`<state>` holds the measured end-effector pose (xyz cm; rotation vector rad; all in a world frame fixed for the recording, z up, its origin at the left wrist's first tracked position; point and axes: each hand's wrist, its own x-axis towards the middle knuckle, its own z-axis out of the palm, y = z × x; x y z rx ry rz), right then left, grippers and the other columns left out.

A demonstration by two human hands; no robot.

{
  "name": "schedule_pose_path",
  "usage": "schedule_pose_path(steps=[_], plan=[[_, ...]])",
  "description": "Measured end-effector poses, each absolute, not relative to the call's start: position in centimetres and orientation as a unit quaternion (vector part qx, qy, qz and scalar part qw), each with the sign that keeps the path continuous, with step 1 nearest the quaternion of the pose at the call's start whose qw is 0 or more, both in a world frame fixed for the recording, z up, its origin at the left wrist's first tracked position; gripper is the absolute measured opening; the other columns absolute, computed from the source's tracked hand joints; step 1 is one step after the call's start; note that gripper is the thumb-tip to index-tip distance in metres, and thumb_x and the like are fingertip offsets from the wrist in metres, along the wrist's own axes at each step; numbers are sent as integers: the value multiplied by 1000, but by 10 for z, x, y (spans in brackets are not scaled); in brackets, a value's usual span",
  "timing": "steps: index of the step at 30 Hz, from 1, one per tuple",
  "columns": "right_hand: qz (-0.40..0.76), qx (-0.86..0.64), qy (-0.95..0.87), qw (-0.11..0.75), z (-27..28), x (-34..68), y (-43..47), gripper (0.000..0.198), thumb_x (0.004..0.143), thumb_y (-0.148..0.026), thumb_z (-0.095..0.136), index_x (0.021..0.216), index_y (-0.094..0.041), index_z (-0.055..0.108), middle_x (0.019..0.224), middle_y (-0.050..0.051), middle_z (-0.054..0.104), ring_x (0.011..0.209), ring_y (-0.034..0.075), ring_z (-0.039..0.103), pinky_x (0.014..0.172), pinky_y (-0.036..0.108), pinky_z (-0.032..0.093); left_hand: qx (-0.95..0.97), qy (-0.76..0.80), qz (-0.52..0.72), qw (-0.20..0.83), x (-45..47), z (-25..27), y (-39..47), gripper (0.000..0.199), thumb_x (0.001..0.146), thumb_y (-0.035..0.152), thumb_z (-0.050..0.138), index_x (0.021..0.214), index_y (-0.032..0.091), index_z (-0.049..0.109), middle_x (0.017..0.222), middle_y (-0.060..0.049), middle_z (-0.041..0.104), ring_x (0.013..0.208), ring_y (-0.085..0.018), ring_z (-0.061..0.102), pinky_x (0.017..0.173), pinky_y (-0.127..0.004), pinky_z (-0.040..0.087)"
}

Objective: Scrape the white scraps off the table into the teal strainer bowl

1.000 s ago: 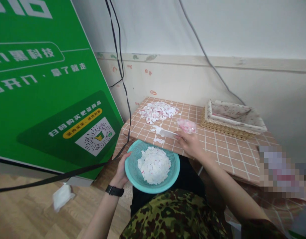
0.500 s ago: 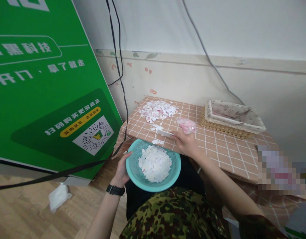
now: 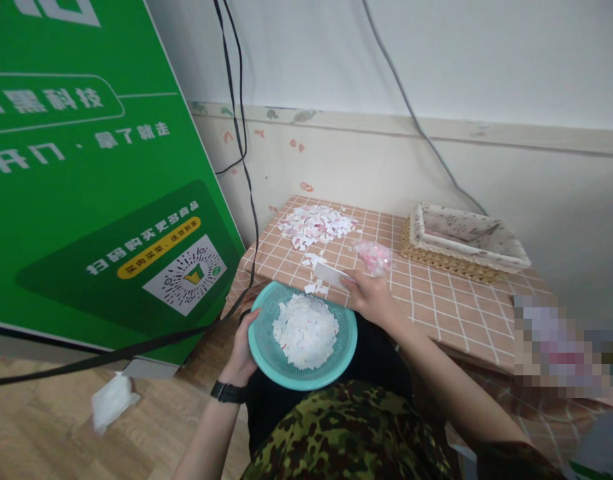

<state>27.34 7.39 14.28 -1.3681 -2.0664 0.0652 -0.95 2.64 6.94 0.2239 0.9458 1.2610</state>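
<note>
My left hand grips the left rim of a teal plastic colander, held at my lap against the table's front edge. White paper scraps are heaped inside it. In my right hand is a flat white card, pinched between thumb and fingers, its free end pointing left over the table edge. A few loose scraps lie around the card's tip. Farther back sits a larger pile of white and pink paper scraps. Just beyond my right hand is a clear bag with pink contents.
A wicker basket with a cloth liner stands on the checked tablecloth to the right. A green cabinet fills the left side. A black strap hangs past the table's left corner. A white packet lies on the floor.
The white card has tilted so more of its flat face shows near the table edge. The colander and my left hand have shifted slightly left in view.
</note>
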Motion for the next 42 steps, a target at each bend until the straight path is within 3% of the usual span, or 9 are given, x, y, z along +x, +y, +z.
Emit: schedule_pose_path(steps=[7, 12, 18, 22, 26, 32, 42], plan=[[103, -505, -774, 368, 156, 264, 92, 26, 88, -32, 47, 104, -21, 65, 90, 7, 70, 75, 20, 64, 66, 31, 47, 99, 409, 558, 716, -9, 75, 29, 27, 76, 26, 60, 97, 11, 68, 87, -10, 74, 82, -27, 68, 81, -39, 52], [133, -533, -758, 352, 156, 259, 102, 27, 87, -32, 48, 103, -18, 65, 93, 9, 70, 82, 23, 64, 72, 35, 47, 89, 401, 560, 719, -11, 71, 29, 30, 76, 26, 60, 100, 11, 67, 85, -10, 74, 86, -28, 68, 83, -40, 51], [219, -464, -788, 342, 163, 268, 105, 24, 85, -35, 53, 97, -20, 67, 92, 5, 70, 77, 19, 64, 66, 30, 48, 78, 400, 549, 730, -13, 65, 27, 28, 76, 26, 61, 98, 10, 67, 84, -10, 74, 83, -26, 68, 83, -38, 50], [121, -538, -734, 396, 163, 287, 132, 25, 84, -38, 54, 92, -19, 69, 89, 6, 71, 78, 22, 64, 69, 33, 48, 93, 388, 560, 726, -12, 69, 25, 25, 76, 25, 62, 97, 13, 67, 90, -10, 74, 92, -28, 66, 85, -38, 49], [35, -576, -725, 376, 158, 294, 144, 25, 84, -36, 55, 99, -21, 69, 90, 7, 72, 82, 24, 65, 71, 35, 47, 94, 402, 560, 719, -12, 70, 25, 22, 75, 26, 63, 92, 13, 68, 85, -10, 74, 92, -28, 66, 85, -39, 50], [49, -528, -770, 354, 156, 287, 118, 25, 86, -32, 52, 100, -21, 69, 84, 6, 72, 69, 20, 64, 62, 30, 46, 83, 413, 549, 722, -13, 66, 24, 23, 75, 24, 63, 92, 10, 68, 84, -11, 74, 88, -28, 67, 84, -38, 50], [142, -476, -785, 371, 160, 264, 123, 21, 87, -28, 51, 98, -21, 68, 94, 4, 71, 80, 19, 65, 71, 31, 49, 79, 393, 554, 729, -12, 66, 24, 29, 76, 25, 61, 101, 11, 66, 90, -11, 74, 90, -27, 67, 84, -40, 50]])
